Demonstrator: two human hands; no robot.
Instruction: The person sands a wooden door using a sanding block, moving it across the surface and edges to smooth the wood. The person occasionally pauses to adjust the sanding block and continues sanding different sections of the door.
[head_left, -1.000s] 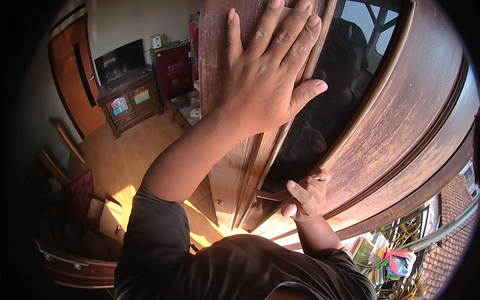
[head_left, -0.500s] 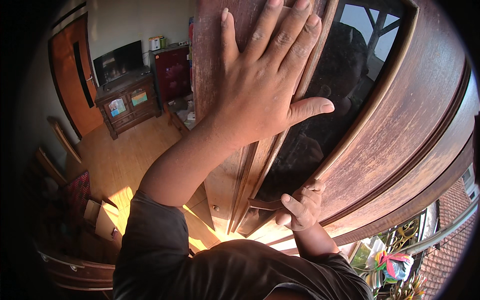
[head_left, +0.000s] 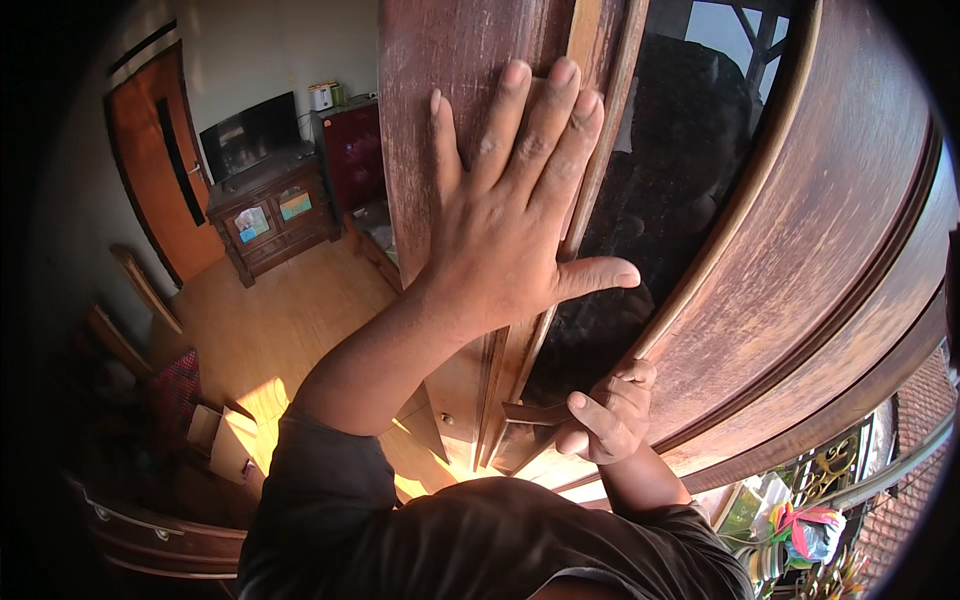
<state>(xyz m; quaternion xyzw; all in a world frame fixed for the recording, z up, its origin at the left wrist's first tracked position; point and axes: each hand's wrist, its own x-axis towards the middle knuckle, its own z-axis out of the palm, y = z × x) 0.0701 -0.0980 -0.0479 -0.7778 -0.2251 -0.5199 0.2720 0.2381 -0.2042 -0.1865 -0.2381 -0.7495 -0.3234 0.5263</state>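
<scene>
My left hand (head_left: 507,215) lies flat with its fingers spread against a worn reddish-brown wooden panel (head_left: 440,60). Its thumb points right, across the edge of a dark glass pane (head_left: 665,140). Whether anything thin lies under the palm, I cannot tell. Lower down, my right hand (head_left: 608,412) has its fingers curled round the wooden frame (head_left: 690,310) near the pane's bottom corner. Next to its thumb, a short brown wooden rail (head_left: 535,412) crosses the lower end of the pane. The fingertips on the frame are partly hidden.
Through the opening at left are a dark cabinet (head_left: 275,225) with a television (head_left: 250,135), an orange door (head_left: 165,165) and a cardboard box (head_left: 232,445) on the sunlit floor (head_left: 270,320). Outside, at lower right, are colourful bags (head_left: 812,530) and a tiled roof (head_left: 905,490).
My left hand has slid down the wooden panel, still flat and spread. The right hand keeps its hold on the frame. The whole view has shifted slightly.
</scene>
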